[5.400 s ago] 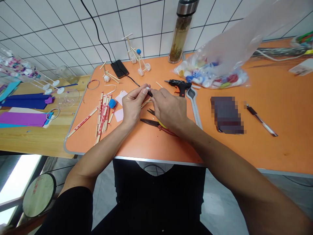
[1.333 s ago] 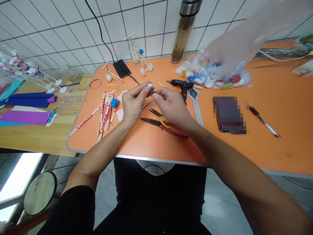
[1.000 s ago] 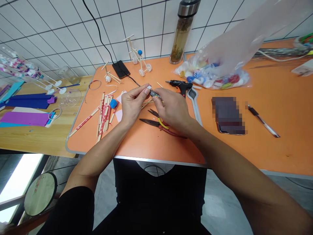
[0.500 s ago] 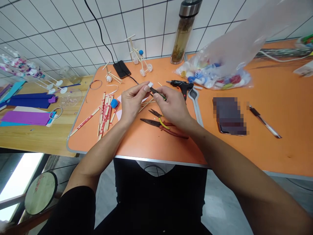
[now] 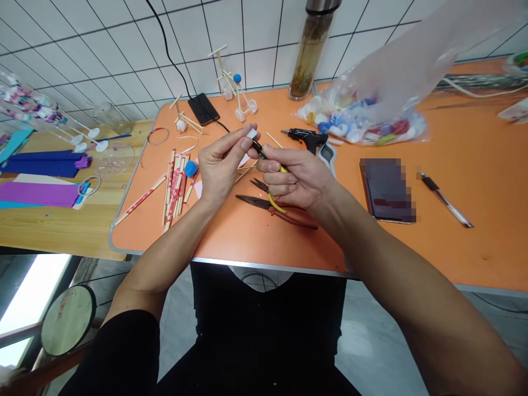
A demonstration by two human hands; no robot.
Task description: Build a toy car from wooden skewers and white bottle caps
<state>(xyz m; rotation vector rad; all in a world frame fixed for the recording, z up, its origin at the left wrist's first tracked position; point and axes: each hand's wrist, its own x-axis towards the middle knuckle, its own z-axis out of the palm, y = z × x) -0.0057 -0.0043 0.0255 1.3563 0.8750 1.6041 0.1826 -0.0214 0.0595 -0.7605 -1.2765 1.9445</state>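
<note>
A small white piece (image 5: 251,133), like paper or card, is pinched between the thumb and fingers of my left hand (image 5: 221,162). My right hand (image 5: 295,175) grips a slim black-and-yellow tool (image 5: 258,147), its dark end touching or very close to the white piece. Most of the tool is hidden by my fingers, so its kind does not show. Below my hands lie small yellow-handled pliers (image 5: 272,199) and larger red-handled pliers (image 5: 258,203). Red-and-cream sticks (image 5: 177,187) and a blue pompom (image 5: 190,169) are left of my left hand.
A black glue gun (image 5: 307,136) lies beyond my right hand. Behind stand stick models with white wheels (image 5: 239,113), a tea bottle (image 5: 310,60) and a bag of bottle caps (image 5: 367,121). A phone (image 5: 388,190) and a pen (image 5: 447,202) lie to the right.
My right hand has turned so its curled fingers show, with the tool's yellow part now visible. My left hand still pinches the white piece. The whole view has shifted slightly.
</note>
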